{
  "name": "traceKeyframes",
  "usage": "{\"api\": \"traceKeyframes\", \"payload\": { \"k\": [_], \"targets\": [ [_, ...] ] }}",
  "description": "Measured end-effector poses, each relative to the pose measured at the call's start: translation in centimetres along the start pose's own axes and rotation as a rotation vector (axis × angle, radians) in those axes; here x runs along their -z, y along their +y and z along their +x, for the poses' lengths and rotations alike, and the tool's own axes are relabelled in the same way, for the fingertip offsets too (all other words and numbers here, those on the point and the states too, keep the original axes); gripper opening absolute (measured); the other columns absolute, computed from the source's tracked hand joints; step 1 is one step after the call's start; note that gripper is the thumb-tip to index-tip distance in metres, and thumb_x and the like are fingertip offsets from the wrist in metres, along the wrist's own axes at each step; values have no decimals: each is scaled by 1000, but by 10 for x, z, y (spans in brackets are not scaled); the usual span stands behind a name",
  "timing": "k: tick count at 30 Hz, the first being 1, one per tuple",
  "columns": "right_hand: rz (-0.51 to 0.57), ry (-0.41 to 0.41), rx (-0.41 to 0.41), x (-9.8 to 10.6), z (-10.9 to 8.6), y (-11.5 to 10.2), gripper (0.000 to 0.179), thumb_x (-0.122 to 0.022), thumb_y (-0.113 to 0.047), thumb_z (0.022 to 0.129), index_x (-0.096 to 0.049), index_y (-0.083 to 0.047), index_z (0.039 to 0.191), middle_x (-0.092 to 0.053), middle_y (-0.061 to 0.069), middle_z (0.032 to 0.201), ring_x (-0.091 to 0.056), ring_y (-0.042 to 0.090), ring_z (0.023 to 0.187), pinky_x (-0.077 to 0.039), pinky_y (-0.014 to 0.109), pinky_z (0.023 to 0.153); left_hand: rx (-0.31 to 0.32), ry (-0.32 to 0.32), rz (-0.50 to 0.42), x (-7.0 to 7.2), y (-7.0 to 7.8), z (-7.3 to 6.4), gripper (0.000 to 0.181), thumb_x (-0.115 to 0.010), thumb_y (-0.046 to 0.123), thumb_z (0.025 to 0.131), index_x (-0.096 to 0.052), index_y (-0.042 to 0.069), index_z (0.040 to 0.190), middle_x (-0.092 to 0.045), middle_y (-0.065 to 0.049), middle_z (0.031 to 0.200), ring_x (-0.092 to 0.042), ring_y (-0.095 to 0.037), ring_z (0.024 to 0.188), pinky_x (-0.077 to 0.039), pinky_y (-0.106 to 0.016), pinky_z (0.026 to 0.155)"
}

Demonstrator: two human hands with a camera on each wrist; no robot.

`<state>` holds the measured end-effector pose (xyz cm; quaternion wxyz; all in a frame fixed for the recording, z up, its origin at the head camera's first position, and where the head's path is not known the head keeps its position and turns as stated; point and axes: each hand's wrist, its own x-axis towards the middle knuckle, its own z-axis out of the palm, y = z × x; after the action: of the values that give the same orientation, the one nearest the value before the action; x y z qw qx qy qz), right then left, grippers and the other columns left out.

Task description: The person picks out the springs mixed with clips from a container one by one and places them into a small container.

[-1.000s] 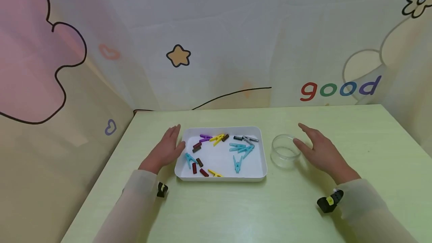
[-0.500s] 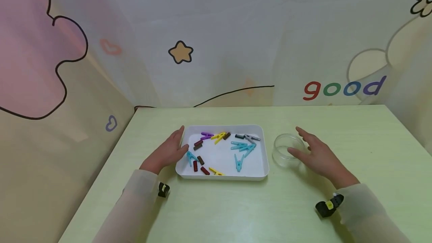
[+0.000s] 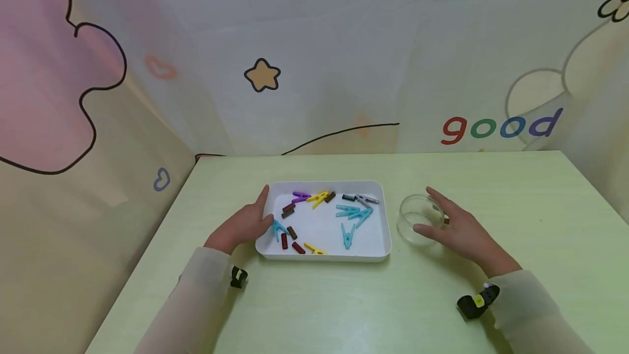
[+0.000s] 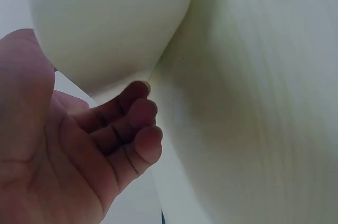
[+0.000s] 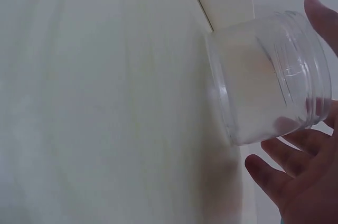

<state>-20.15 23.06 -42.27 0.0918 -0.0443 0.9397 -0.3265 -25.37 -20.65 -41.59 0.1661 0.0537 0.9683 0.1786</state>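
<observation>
A shallow white tray [image 3: 319, 225] holds purple, yellow, light blue and grey clothespins, such as a light blue clothespin [image 3: 347, 237], and several small ribbed pieces in dark red, brown and black. My left hand [image 3: 239, 229] grips the tray's left side, thumb at the rim; the left wrist view shows its fingers [image 4: 134, 123] curled by the outer wall. To the right, a clear round jar [image 3: 409, 229] without a lid stands upright. My right hand [image 3: 464, 232] reaches round it from the right, thumb at the near side and fingers behind; some fingertips show through the jar wall.
The pale green table [image 3: 314, 305] ends at the back against a printed cloth [image 3: 334, 70] with a star and the word "good". A cloth side wall [image 3: 123, 223] runs along the left edge. Black wrist cameras hang under both sleeves.
My right hand has moved left and closed in round the jar. The fingers of my left hand have bent in against the tray's left side. The head view has shifted slightly.
</observation>
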Motion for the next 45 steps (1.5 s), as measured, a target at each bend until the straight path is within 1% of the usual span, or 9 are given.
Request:
{"api": "traceKeyframes", "payload": {
  "k": [2, 4, 9, 14, 18, 25, 33, 37, 45],
  "targets": [
    [3, -8, -4, -2, 0, 0, 95, -54, -69, 73, 1, -38, 145, -14, 17, 151, -37, 48, 123, -39, 62, 89, 10, -22, 8, -1, 0, 0, 78, -43, 36, 92, 11, 20, 146, -38, -12, 142, -50, -21, 97, -46, -37, 87],
    [5, -14, -8, -3, 0, 1, 96, -55, -68, 72, 1, -38, 144, -15, 17, 151, -36, 48, 123, -38, 63, 89, 5, -29, 18, -3, -1, 1, 78, -43, 35, 92, 11, 19, 146, -44, -12, 137, -51, -20, 90, -45, -33, 77],
    [11, -16, 0, -4, 1, 3, 99, -59, -67, 70, 0, -37, 145, -23, 20, 148, -38, 47, 122, -39, 62, 88, -8, -31, 25, -6, -3, 3, 77, -42, 32, 91, 10, 18, 146, -51, -11, 127, -51, -18, 78, -41, -28, 63],
    [9, -17, 1, -4, 2, 4, 100, -60, -66, 70, -2, -36, 145, -27, 22, 145, -40, 46, 120, -40, 61, 88, -15, -29, 22, -8, -3, 5, 76, -41, 28, 91, 10, 16, 146, -57, -8, 98, -47, -17, 62, -39, -28, 52],
    [9, -19, 1, -4, 2, 5, 100, -59, -67, 70, -1, -36, 145, -28, 21, 145, -37, 46, 123, -39, 62, 89, -28, -16, 36, -8, -1, 5, 74, -40, 26, 91, 9, 13, 146, -56, -8, 88, -47, -17, 61, -39, -27, 51],
    [37, -15, 10, -1, 4, 8, 101, -60, -66, 70, -3, -33, 146, -28, 18, 146, -34, 45, 127, -34, 63, 94, -27, -1, 48, -12, 0, 6, 73, -40, 26, 92, 7, 12, 146, -58, -9, 108, -51, -14, 70, -41, -24, 58],
    [82, -25, -8, -2, 8, 13, 102, -63, -64, 69, -3, -33, 146, -25, 14, 149, -31, 43, 129, -32, 63, 95, -23, -21, 0, -15, 5, 6, 71, -37, 25, 93, 9, 15, 146, -57, -12, 90, -43, -16, 56, -38, -27, 51],
    [102, -22, -11, -2, 11, 17, 103, -64, -64, 68, -5, -31, 146, -27, 12, 149, -33, 42, 128, -34, 60, 96, -31, -24, -1, -16, 9, 8, 71, -36, 26, 93, 10, 15, 146, -54, -9, 79, -44, -16, 57, -39, -27, 52],
    [153, -12, -9, 4, 13, 21, 102, -66, -60, 68, -5, -34, 145, -24, 7, 150, -26, 42, 132, -31, 62, 97, -11, -17, -13, -15, 17, 11, 71, -36, 27, 93, 10, 19, 146, -55, -7, 83, -47, -17, 61, -40, -27, 53]
  ]
}}
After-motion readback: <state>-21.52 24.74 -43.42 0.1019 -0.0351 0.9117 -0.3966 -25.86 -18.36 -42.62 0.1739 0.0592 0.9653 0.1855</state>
